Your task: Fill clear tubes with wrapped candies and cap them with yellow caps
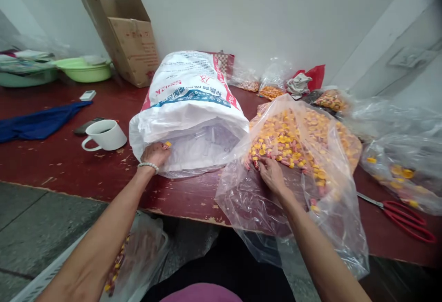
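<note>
My left hand, with a beaded bracelet at the wrist, is at the left side of the mouth of a white printed sack. Its fingers are closed on a small red-patterned piece with a yellow cap. The sack lies on its side, its clear liner facing me. Inside a wide-mouthed clear plastic bag, my right hand pinches at the near edge of a heap of similar yellow-capped pieces. A small red piece shows at its fingertips.
A white mug stands left of the sack, near a blue cloth. Red-handled scissors lie at right beside another clear bag. An open carton and green basin stand behind. Below the table edge is a white crate.
</note>
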{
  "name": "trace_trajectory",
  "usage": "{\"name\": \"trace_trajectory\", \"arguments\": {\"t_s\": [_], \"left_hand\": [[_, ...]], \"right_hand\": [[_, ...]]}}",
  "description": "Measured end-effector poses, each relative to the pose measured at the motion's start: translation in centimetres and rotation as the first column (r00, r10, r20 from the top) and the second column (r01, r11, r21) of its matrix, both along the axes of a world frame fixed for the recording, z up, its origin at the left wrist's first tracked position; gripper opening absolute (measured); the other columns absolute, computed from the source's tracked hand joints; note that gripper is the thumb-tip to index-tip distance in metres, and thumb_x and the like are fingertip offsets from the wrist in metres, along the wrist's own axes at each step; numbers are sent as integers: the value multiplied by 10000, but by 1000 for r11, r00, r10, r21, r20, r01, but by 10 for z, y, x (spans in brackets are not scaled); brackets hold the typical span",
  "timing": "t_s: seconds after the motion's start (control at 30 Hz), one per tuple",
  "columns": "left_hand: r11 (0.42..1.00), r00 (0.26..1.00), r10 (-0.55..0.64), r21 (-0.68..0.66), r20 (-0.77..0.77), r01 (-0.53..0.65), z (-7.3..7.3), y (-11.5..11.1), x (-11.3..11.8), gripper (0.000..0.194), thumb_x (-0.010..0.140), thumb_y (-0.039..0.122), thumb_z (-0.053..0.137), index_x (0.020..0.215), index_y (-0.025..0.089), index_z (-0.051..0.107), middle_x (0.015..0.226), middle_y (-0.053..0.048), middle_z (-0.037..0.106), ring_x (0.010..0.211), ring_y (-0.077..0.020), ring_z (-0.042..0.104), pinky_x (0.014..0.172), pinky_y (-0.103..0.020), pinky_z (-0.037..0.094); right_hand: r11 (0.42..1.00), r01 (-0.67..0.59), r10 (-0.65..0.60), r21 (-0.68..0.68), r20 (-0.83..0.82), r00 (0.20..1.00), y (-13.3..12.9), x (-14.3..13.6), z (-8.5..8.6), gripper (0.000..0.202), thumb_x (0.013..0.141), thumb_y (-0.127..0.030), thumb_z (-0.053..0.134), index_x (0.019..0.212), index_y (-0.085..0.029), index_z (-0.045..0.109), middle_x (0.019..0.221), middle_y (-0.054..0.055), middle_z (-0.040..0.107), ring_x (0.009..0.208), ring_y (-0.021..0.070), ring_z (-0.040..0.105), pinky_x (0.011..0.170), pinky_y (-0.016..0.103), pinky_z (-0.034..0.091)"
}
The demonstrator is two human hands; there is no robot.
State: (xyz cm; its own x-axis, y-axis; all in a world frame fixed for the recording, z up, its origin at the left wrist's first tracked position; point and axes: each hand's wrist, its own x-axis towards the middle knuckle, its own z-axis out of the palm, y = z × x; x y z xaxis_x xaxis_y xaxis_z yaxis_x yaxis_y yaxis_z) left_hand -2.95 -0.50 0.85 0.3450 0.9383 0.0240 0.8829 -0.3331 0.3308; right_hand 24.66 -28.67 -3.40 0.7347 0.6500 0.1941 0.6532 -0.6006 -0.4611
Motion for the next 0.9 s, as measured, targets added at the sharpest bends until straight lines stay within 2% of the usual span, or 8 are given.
{"name": "trace_trajectory", "arguments": {"t_s": [0.17, 0.3, 0.5, 0.57, 0.7, 0.77, 0.83, 0.9], "left_hand": [[997, 999, -44, -64, -19, 43, -4, 4, 5, 374, 736, 510, 478, 800, 198, 676, 880, -127, 699, 840, -306, 638, 688, -329, 448], [996, 995, -88, -6, 54, 88, -5, -13, 7, 243, 726, 390, 523, 813, 212, 664, 926, -109, 690, 899, -292, 621, 727, -321, 433], [990, 943, -142, 58, 300, 131, -13, -49, -2, 288, 772, 277, 482, 1020, 177, 589, 882, -70, 678, 809, -194, 620, 692, -255, 437], [982, 844, -149, -23, 515, 187, -14, -64, -10, 369, 774, 325, 526, 1103, 157, 522, 921, -65, 673, 763, -161, 614, 663, -234, 452], [829, 451, 17, -264, 892, 492, -11, -110, -26, 495, 706, 334, 678, 1137, 162, 505, 967, -48, 646, 672, -109, 562, 618, -220, 458], [750, 426, 66, -327, 902, 576, -7, -137, -29, 434, 708, 311, 693, 1094, 168, 558, 959, -35, 634, 673, -100, 539, 611, -213, 449], [695, 441, 61, -356, 895, 625, -2, -163, -30, 383, 706, 278, 707, 1056, 169, 598, 947, -29, 630, 739, -110, 542, 654, -212, 449], [642, 461, 36, -374, 887, 670, 3, -183, -30, 363, 704, 252, 717, 1044, 173, 619, 924, -23, 624, 794, -121, 540, 700, -213, 448]], "right_hand": [[999, 11, -10, -51, 22, 1000, 14, -6, -2, 268, 823, -362, 523, 979, -161, 607, 963, 107, 612, 899, 226, 570, 772, 315, 416], [998, -25, 26, -57, 20, 999, 11, -5, 3, 237, 775, -292, 566, 967, -156, 597, 937, 105, 614, 896, 234, 565, 771, 317, 405], [992, -110, 113, 65, -38, 993, 5, -8, 13, 257, 756, -206, 527, 991, -169, 622, 951, 109, 641, 925, 247, 588, 816, 344, 413], [986, -101, 113, 133, -83, 990, -3, -15, 18, 307, 769, -233, 494, 1047, -173, 610, 908, 92, 650, 865, 237, 605, 787, 354, 431], [959, -27, 83, 282, -188, 979, -21, -55, 37, 331, 834, -374, 429, 1079, -174, 527, 823, 56, 643, 741, 201, 619, 671, 327, 471], [916, -23, 142, 401, -268, 953, -25, -88, 52, 301, 867, -427, 411, 1057, -199, 461, 858, 43, 634, 765, 177, 628, 649, 292, 485], [792, -39, 345, 610, -393, 852, -24, -122, 65, 247, 848, -419, 501, 987, -223, 442, 831, 18, 614, 753, 163, 623, 654, 278, 491], [735, -111, 458, 669, -369, 809, -21, -150, 75, 204, 838, -377, 548, 947, -231, 456, 831, 3, 594, 715, 139, 594, 630, 256, 478]]}}
